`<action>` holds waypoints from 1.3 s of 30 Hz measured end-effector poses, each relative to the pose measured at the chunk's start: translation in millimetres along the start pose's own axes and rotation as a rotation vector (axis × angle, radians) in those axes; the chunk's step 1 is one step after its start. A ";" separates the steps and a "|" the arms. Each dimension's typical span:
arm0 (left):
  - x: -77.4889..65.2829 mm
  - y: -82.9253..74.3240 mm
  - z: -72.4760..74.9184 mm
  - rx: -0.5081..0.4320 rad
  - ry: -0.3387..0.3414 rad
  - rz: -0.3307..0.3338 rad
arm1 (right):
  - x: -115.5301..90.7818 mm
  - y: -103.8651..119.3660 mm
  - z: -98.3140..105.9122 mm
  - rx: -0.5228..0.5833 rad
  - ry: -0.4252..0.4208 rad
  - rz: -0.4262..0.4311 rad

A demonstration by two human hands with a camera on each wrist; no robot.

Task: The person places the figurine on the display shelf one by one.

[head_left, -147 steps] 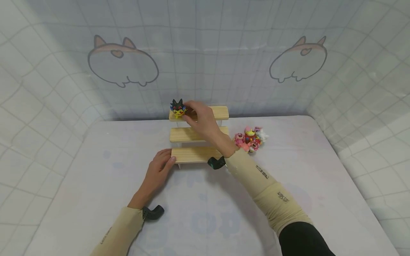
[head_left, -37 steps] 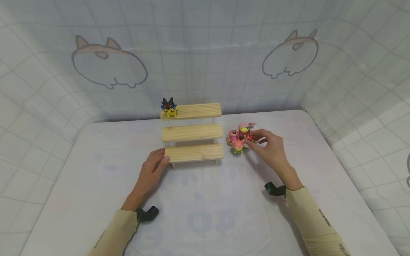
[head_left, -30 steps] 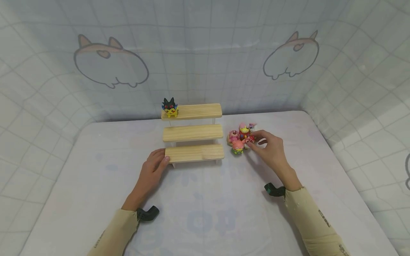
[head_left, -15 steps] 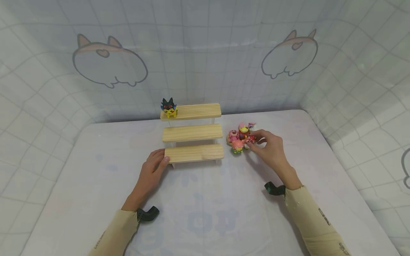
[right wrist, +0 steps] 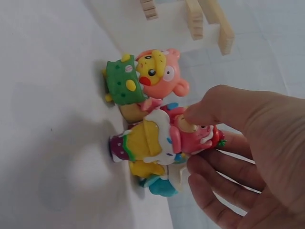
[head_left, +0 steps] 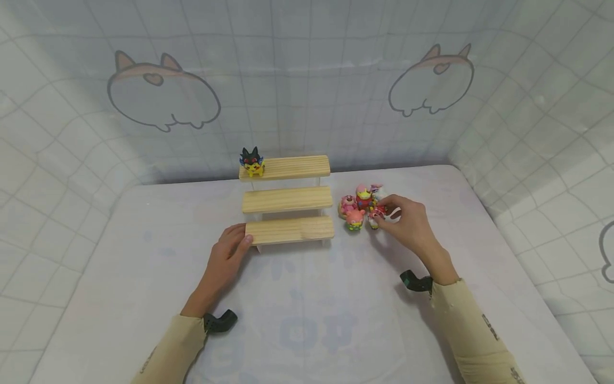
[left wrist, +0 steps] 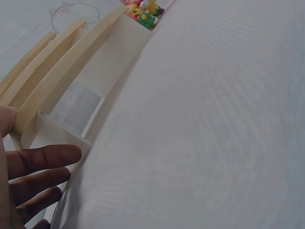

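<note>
My right hand [head_left: 410, 221] pinches a pink bear figurine [right wrist: 152, 136] with a yellow, white-iced body and a purple base. The thumb lies over its front, and fingers sit behind its head. Close beside it stands a pink-headed figurine in a green outfit [right wrist: 125, 81]. At the left end of the three-step wooden display stand [head_left: 290, 229], my left hand [head_left: 227, 253] touches the lowest shelf. Its thumb rests on the wood, while its fingers extend along the white side support [left wrist: 55, 131]. A yellow figurine with a black hood [head_left: 252, 164] stands on the top shelf's left end.
To the right of the stand, more figurines cluster: a pink bear [head_left: 347, 204], a red-and-yellow one [head_left: 363, 196] and a whitish one partly hidden by the right hand. A white cloth [head_left: 307, 298] covers the table; a gridded curtain [head_left: 307, 96] hangs behind.
Earlier the right hand held the black-hooded figurine at the top shelf; it let go and went to the cluster. The pinched figurine has since shifted slightly rightward. The left hand stayed at the stand.
</note>
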State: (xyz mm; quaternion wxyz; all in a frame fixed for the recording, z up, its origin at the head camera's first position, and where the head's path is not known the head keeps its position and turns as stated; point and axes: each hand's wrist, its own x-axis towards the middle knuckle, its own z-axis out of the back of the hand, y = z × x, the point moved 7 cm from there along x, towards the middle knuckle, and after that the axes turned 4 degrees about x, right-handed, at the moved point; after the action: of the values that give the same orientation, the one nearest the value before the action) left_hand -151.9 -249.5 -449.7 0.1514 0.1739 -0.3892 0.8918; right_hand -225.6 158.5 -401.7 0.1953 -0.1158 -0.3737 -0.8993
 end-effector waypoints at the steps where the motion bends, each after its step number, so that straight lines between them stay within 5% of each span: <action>1: -0.1 -0.1 0.0 -0.002 0.000 -0.001 | 0.3 -0.4 -0.2 0.004 0.006 0.003; 19: -2.2 1.3 -2.3 0.004 -0.004 0.008 | 1.2 0.0 4.1 -0.008 0.074 -0.018; 39: -1.1 0.1 1.2 0.007 0.000 0.005 | -1.9 21.3 45.1 -0.017 -0.195 0.052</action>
State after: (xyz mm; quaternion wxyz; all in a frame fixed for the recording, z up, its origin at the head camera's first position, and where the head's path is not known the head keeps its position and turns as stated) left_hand -150.7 -250.6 -449.5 0.1486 0.1734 -0.3864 0.8936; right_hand -211.8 177.6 -357.7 0.1803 -0.2142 -0.3801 -0.8815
